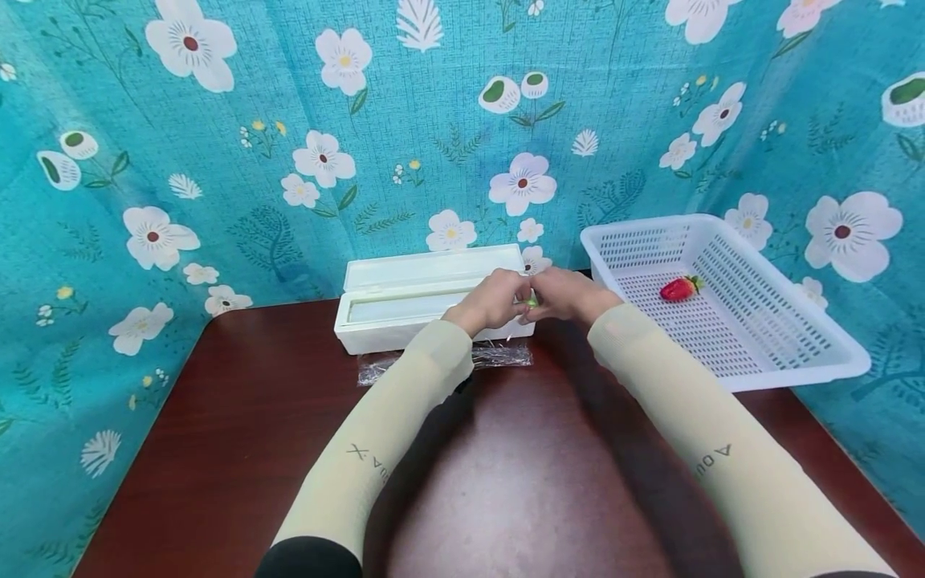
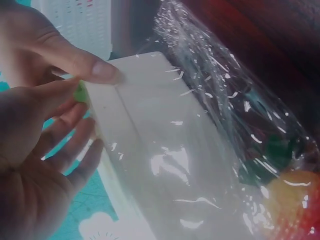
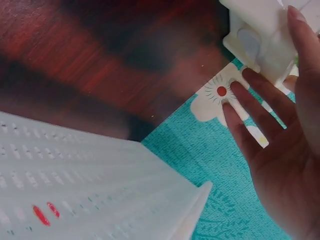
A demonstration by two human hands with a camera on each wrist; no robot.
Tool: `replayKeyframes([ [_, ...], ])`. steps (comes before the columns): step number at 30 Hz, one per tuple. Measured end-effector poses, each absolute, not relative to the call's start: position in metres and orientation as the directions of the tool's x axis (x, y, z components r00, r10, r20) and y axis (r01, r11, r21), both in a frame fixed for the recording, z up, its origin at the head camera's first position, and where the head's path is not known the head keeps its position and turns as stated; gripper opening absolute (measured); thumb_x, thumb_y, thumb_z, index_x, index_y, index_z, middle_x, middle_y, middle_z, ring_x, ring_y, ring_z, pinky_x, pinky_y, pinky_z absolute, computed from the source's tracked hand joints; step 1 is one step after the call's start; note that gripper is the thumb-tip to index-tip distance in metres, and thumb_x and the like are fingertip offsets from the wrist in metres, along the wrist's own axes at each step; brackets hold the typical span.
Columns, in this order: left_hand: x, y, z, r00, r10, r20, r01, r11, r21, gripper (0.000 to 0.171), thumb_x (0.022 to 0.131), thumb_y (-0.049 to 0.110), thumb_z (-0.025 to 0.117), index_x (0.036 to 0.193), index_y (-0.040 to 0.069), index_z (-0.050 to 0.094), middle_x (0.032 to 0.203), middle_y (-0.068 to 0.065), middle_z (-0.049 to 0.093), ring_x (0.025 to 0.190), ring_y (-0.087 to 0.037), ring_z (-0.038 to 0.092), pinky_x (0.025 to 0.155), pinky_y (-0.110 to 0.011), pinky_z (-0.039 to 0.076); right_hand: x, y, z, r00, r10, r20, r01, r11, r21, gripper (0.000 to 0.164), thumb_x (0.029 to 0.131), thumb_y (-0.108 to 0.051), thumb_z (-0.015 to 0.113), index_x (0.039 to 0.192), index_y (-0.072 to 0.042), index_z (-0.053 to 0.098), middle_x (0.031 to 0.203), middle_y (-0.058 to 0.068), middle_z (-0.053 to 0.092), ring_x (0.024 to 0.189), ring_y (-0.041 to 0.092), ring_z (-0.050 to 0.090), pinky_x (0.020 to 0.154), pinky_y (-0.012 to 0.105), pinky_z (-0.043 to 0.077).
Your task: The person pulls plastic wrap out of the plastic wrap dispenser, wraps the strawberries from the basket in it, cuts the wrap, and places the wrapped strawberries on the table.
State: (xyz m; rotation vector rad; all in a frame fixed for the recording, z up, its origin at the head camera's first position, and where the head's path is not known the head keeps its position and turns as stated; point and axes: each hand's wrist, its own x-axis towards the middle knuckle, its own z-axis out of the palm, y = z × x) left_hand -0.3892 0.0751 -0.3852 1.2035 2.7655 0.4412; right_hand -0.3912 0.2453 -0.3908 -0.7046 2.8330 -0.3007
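Observation:
A long white cling film box (image 1: 405,329) stands on the table with its lid (image 1: 433,267) raised. Clear cling film (image 1: 502,355) hangs from its front onto the table. At the box's right end my two hands meet. My left hand (image 1: 495,297) pinches a small green piece (image 2: 79,93) at the box's edge between thumb and fingers, its other fingers spread. With thumb on the box wall and index finger behind, my right hand (image 1: 564,293) grips the box's end; the remaining fingers (image 3: 252,120) are extended. The green piece's exact shape is hidden.
A white perforated basket (image 1: 795,365) stands at the right, with a red strawberry (image 1: 679,288) inside. A yellow and red fruit (image 2: 295,205) shows by the film in the left wrist view. A flowered blue curtain (image 1: 433,120) hangs behind the brown table (image 1: 202,449).

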Motion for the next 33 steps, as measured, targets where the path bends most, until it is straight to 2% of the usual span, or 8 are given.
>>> replayKeyframes([
  [6, -0.392, 0.078, -0.39, -0.668, 0.736, 0.108, 0.73, 0.622, 0.283, 0.006, 0.096, 0.009, 0.073, 0.09, 0.007, 0.075, 0.084, -0.003, 0.069, 0.082, -0.017, 0.058, 0.08, -0.03, 0.048, -0.39, 0.248, -0.392, -0.871, -0.478, -0.115, -0.433, 0.857, -0.279, 0.029, 0.087, -0.034, 0.085, 0.086, -0.012, 0.065, 0.071, 0.003, 0.058, 0.068, 0.022, 0.054, 0.063, 0.037, 0.046],
  [13, -0.393, 0.083, -0.394, -0.641, 0.752, 0.152, 0.758, 0.59, 0.277, 0.013, 0.093, 0.005, 0.074, 0.081, 0.007, 0.076, 0.075, -0.001, 0.066, 0.078, -0.016, 0.056, 0.078, -0.03, 0.048, -0.388, 0.25, -0.399, -0.866, -0.493, -0.082, -0.447, 0.837, -0.316, 0.028, 0.086, -0.032, 0.085, 0.086, -0.013, 0.065, 0.072, 0.002, 0.058, 0.068, 0.021, 0.054, 0.062, 0.036, 0.045],
  [19, -0.398, 0.081, -0.397, -0.581, 0.784, 0.22, 0.81, 0.53, 0.251, 0.014, 0.092, 0.0, 0.073, 0.083, 0.007, 0.08, 0.08, -0.002, 0.072, 0.081, -0.018, 0.063, 0.08, -0.029, 0.051, -0.389, 0.251, -0.401, -0.862, -0.506, -0.033, -0.469, 0.82, -0.329, 0.028, 0.085, -0.03, 0.086, 0.091, -0.012, 0.064, 0.077, 0.003, 0.061, 0.073, 0.022, 0.055, 0.066, 0.038, 0.047],
  [26, -0.403, 0.076, -0.402, -0.544, 0.81, 0.219, 0.831, 0.486, 0.27, 0.013, 0.094, 0.0, 0.071, 0.089, 0.008, 0.081, 0.088, -0.001, 0.073, 0.088, -0.017, 0.065, 0.085, -0.026, 0.049, -0.389, 0.249, -0.396, -0.877, -0.475, -0.073, -0.433, 0.847, -0.308, 0.033, 0.085, -0.035, 0.085, 0.102, -0.014, 0.067, 0.084, 0.005, 0.064, 0.077, 0.024, 0.057, 0.067, 0.041, 0.048],
  [33, -0.407, 0.073, -0.407, -0.479, 0.836, 0.267, 0.87, 0.411, 0.274, 0.013, 0.094, -0.002, 0.07, 0.098, 0.006, 0.08, 0.096, -0.004, 0.075, 0.093, -0.017, 0.067, 0.088, -0.027, 0.049, -0.388, 0.25, -0.396, -0.882, -0.46, -0.102, -0.408, 0.855, -0.321, 0.039, 0.086, -0.039, 0.084, 0.112, -0.014, 0.068, 0.089, 0.004, 0.066, 0.081, 0.024, 0.06, 0.072, 0.043, 0.05],
])
